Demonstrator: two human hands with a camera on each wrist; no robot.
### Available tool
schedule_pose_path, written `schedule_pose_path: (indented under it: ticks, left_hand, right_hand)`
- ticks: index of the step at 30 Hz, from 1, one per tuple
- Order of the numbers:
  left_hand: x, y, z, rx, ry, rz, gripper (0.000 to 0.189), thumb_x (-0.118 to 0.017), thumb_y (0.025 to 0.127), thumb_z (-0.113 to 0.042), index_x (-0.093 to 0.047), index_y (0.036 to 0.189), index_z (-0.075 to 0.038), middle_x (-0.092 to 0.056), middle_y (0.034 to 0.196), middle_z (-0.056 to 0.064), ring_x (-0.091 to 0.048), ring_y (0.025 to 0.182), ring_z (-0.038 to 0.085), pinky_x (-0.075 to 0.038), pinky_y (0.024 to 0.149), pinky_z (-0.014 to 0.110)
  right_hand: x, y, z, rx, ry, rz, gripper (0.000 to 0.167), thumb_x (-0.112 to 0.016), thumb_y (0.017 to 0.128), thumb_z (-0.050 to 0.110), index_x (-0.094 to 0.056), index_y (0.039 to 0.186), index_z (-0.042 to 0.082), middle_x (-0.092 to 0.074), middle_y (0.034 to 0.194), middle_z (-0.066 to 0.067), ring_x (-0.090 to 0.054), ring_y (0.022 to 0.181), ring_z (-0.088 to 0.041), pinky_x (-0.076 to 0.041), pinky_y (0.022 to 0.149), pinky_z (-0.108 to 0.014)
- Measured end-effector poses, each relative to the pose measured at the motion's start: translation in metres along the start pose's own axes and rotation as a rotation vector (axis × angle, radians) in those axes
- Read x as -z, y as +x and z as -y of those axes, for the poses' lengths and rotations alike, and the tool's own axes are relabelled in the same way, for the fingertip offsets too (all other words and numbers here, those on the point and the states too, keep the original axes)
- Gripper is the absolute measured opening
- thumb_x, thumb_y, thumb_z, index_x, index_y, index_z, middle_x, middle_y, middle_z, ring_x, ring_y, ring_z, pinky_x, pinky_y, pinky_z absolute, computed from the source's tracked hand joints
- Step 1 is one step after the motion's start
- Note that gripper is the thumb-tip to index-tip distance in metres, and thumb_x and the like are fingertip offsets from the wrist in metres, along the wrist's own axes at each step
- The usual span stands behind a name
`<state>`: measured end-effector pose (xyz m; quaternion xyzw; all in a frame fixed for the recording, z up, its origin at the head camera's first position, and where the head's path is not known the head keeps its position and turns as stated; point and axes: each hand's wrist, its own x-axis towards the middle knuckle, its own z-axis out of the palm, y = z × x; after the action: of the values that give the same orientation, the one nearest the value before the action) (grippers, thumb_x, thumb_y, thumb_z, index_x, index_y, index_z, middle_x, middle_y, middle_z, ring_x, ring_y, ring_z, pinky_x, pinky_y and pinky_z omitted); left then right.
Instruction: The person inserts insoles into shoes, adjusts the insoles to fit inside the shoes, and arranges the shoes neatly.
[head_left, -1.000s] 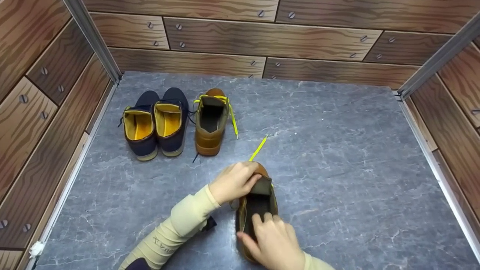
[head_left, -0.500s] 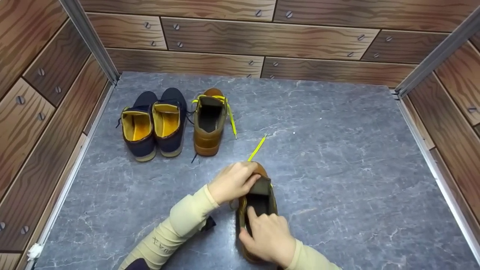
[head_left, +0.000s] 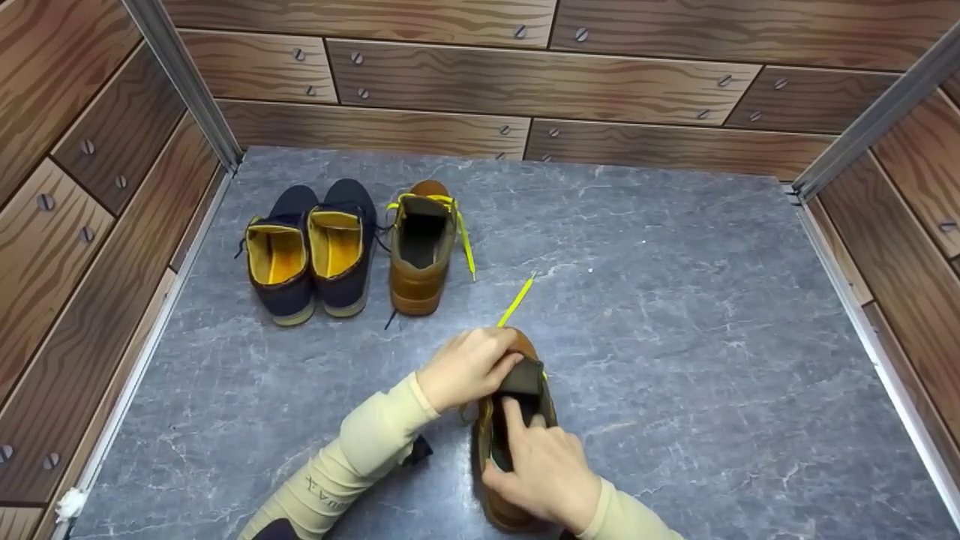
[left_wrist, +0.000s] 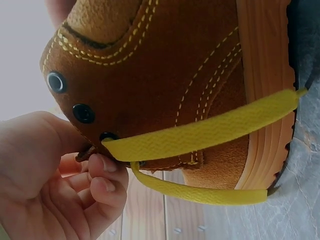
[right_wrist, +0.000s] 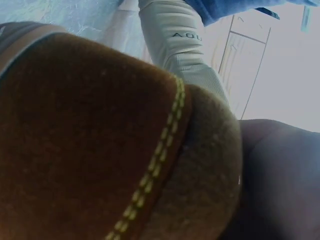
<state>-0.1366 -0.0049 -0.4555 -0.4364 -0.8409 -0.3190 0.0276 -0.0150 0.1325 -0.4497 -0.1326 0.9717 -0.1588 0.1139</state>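
A brown suede shoe (head_left: 504,511) with an olive lining stands on the floor, toe pointing away, at the lower middle of the head view. My left hand (head_left: 461,369) pinches the tongue (head_left: 521,376) near the front of the opening. In the left wrist view, that hand's (left_wrist: 65,175) curled fingers meet the thumb beside the eyelets, where a loose yellow lace (left_wrist: 210,130) hangs down. My right hand (head_left: 551,474) reaches into the shoe with the index finger extended; its fingertip is near the tongue. The heel side of the shoe (right_wrist: 90,140) covers much of the right wrist view.
A matching brown shoe (head_left: 416,289) with untied yellow laces stands at the back left. Left of it are two navy shoes (head_left: 345,289) with yellow linings, side by side. Wood-patterned walls (head_left: 540,82) border the grey marbled floor (head_left: 675,337) at the back and sides.
My right hand has moved forward inside the shoe, its index finger stretching from the middle of the opening toward the tongue. The left hand and the shoe stay in place.
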Motion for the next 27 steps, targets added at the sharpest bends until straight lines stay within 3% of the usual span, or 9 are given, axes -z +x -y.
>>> schedule_pose_path:
  ticks: [3, 7, 12, 15, 18, 22, 24, 27]
  left_hand:
    - [0.0006, -0.0001, -0.0008, 0.004, -0.001, -0.001, 0.006, -0.06, 0.097, -0.011, -0.063, 0.092, -0.008, -0.066, 0.085, 0.005, -0.065, 0.074, 0.022, -0.054, 0.064, 0.035]
    - [0.0011, 0.0, -0.0015, 0.01, 0.009, 0.001, 0.007, -0.06, 0.097, -0.011, -0.062, 0.091, -0.008, -0.065, 0.084, 0.005, -0.064, 0.073, 0.022, -0.053, 0.062, 0.036]
    - [0.0014, 0.0001, -0.0016, 0.015, 0.02, 0.002, 0.006, -0.061, 0.097, -0.011, -0.063, 0.092, -0.008, -0.066, 0.086, 0.004, -0.065, 0.075, 0.022, -0.054, 0.064, 0.036]
    - [0.0016, 0.0004, -0.0019, 0.012, 0.024, -0.001, 0.006, -0.061, 0.097, -0.011, -0.063, 0.093, -0.008, -0.066, 0.086, 0.004, -0.066, 0.075, 0.022, -0.054, 0.064, 0.037]
    - [0.0021, 0.0002, -0.0021, 0.006, 0.024, -0.008, 0.006, -0.061, 0.097, -0.012, -0.063, 0.093, -0.008, -0.067, 0.087, 0.005, -0.066, 0.075, 0.023, -0.054, 0.064, 0.037]
    - [0.0015, -0.0004, -0.0017, 0.002, 0.021, -0.009, 0.005, -0.06, 0.097, -0.011, -0.064, 0.095, -0.008, -0.067, 0.089, 0.004, -0.067, 0.077, 0.023, -0.054, 0.066, 0.038]
    - [0.0008, -0.0004, -0.0013, 0.003, 0.015, -0.004, 0.006, -0.06, 0.097, -0.011, -0.065, 0.097, -0.009, -0.068, 0.091, 0.004, -0.068, 0.08, 0.022, -0.055, 0.068, 0.037]
    - [0.0002, -0.0003, -0.0009, 0.008, 0.008, 0.002, 0.008, -0.059, 0.098, -0.011, -0.067, 0.099, -0.009, -0.069, 0.093, 0.003, -0.068, 0.082, 0.021, -0.055, 0.07, 0.036]
  right_hand:
    - [0.001, 0.0014, -0.0003, -0.02, -0.011, 0.036, 0.074, -0.065, 0.083, 0.046, -0.042, 0.138, 0.003, -0.055, 0.079, -0.019, -0.049, 0.046, -0.026, -0.039, 0.038, -0.041]
    - [0.0007, 0.0005, -0.0009, 0.013, -0.073, 0.038, 0.057, -0.062, 0.086, 0.045, -0.054, 0.13, 0.01, -0.056, 0.082, -0.021, -0.05, 0.048, -0.029, -0.038, 0.037, -0.042]
    - [-0.0037, -0.0009, -0.0014, 0.131, -0.191, -0.083, 0.033, -0.059, 0.089, 0.041, -0.068, 0.109, 0.016, -0.056, 0.069, -0.017, -0.05, 0.046, -0.031, -0.034, 0.036, -0.041]
    - [-0.0051, -0.0006, -0.001, 0.175, -0.218, -0.096, 0.024, -0.058, 0.092, 0.036, -0.07, 0.1, 0.016, -0.052, 0.056, -0.009, -0.046, 0.041, -0.027, -0.031, 0.033, -0.038]
    - [-0.0051, 0.0009, 0.0006, 0.19, -0.246, -0.075, 0.028, -0.057, 0.094, 0.032, -0.072, 0.106, 0.011, -0.051, 0.052, -0.005, -0.044, 0.038, -0.023, -0.031, 0.032, -0.036]
    - [-0.0059, 0.0035, 0.0026, 0.18, -0.317, -0.061, 0.039, -0.06, 0.091, 0.033, -0.07, 0.114, 0.003, -0.06, 0.06, -0.009, -0.053, 0.044, -0.026, -0.039, 0.035, -0.038]
    - [-0.0061, 0.0048, 0.0027, 0.178, -0.342, -0.051, 0.037, -0.065, 0.086, 0.031, -0.07, 0.107, 0.001, -0.061, 0.062, -0.009, -0.056, 0.046, -0.028, -0.041, 0.036, -0.04]
    - [-0.0082, 0.0053, 0.0027, 0.21, -0.354, -0.1, 0.018, -0.072, 0.076, 0.02, -0.066, 0.082, 0.004, -0.057, 0.057, -0.006, -0.053, 0.043, -0.026, -0.039, 0.034, -0.039]
